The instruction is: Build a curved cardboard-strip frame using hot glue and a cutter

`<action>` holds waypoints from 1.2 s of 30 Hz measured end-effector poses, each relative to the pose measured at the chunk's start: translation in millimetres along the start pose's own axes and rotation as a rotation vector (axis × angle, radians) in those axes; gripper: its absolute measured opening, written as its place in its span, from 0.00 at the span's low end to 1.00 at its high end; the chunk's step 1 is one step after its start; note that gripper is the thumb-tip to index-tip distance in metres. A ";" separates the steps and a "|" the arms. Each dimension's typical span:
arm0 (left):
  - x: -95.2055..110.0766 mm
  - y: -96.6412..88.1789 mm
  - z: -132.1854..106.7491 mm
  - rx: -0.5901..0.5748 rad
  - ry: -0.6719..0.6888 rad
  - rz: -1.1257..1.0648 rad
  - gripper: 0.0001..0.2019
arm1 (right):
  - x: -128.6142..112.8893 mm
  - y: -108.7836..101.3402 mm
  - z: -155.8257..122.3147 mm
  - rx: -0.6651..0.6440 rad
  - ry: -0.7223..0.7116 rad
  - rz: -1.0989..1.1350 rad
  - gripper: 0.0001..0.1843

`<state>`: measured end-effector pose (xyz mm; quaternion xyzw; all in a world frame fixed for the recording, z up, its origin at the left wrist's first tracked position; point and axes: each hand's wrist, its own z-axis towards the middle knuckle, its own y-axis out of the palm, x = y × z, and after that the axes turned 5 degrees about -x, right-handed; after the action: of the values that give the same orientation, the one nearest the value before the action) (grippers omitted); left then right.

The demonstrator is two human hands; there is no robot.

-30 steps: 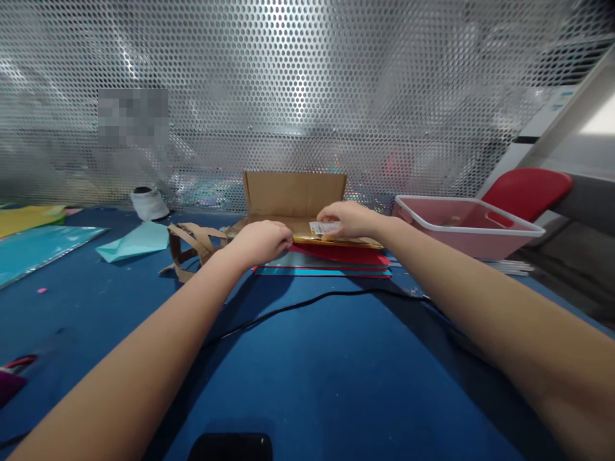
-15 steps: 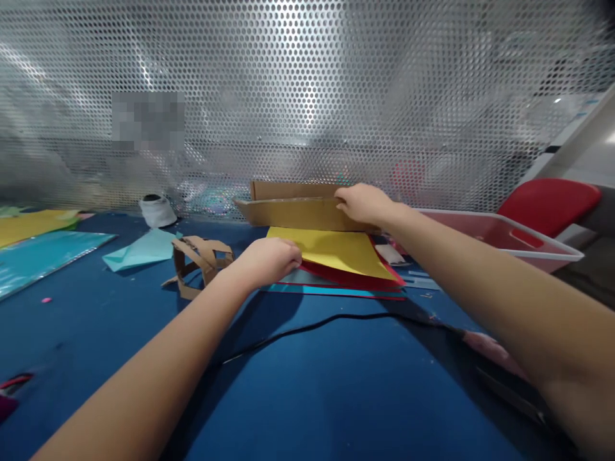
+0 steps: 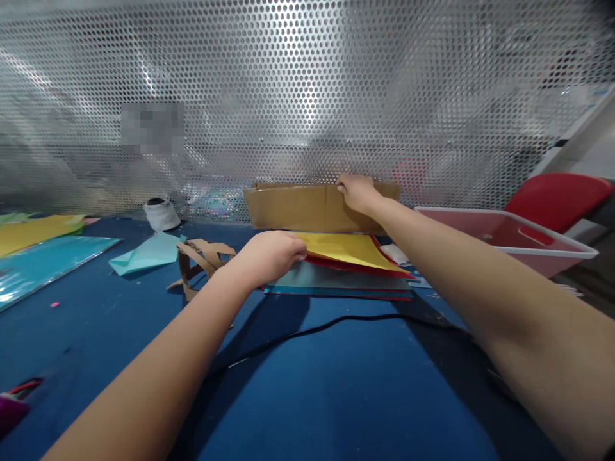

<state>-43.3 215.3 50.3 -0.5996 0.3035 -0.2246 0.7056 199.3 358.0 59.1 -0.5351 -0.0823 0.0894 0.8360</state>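
My left hand (image 3: 270,255) is closed on the near left corner of a yellow paper sheet (image 3: 348,249), lifting it off a stack of red and teal sheets (image 3: 336,282) on the blue table (image 3: 307,384). My right hand (image 3: 356,191) reaches further back and grips the top edge of a brown cardboard piece (image 3: 307,208), which stands upright behind the stack against the perforated metal screen (image 3: 307,96).
A pink plastic bin (image 3: 509,240) sits at the right, a red chair (image 3: 557,198) behind it. Cardboard strips (image 3: 199,259), a folded light-blue paper (image 3: 144,253) and a white roll (image 3: 162,214) lie left. A black cable (image 3: 312,333) crosses the table. Teal and yellow sheets (image 3: 43,256) lie far left.
My right hand has raised the cardboard from lying over the stack to standing upright at the back, uncovering the yellow sheet. My left hand now lifts that sheet's corner.
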 end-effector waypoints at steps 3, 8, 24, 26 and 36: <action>-2.1 -6.1 -2.8 0.021 -0.003 -0.002 0.10 | 1.0 1.2 2.1 0.002 -0.010 -0.003 0.18; -4.5 -11.4 -5.4 0.046 -0.017 -0.005 0.11 | -1.2 4.1 -7.0 0.064 -0.042 -0.008 0.17; -2.7 -3.8 -3.0 0.081 -0.034 0.026 0.12 | -43.4 -69.0 -90.7 0.353 -0.340 0.179 0.16; -1.1 -4.1 -3.0 0.095 -0.046 0.029 0.12 | -61.5 -87.7 -120.6 0.278 -0.511 0.253 0.13; 11.3 11.3 1.3 0.154 -0.054 0.030 0.14 | -88.4 -47.6 -188.6 -0.410 -0.516 0.016 0.12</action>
<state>-34.9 210.6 37.5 -0.5449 0.2749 -0.2204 0.7609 160.4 151.5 20.6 -0.6528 -0.3034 0.2102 0.6616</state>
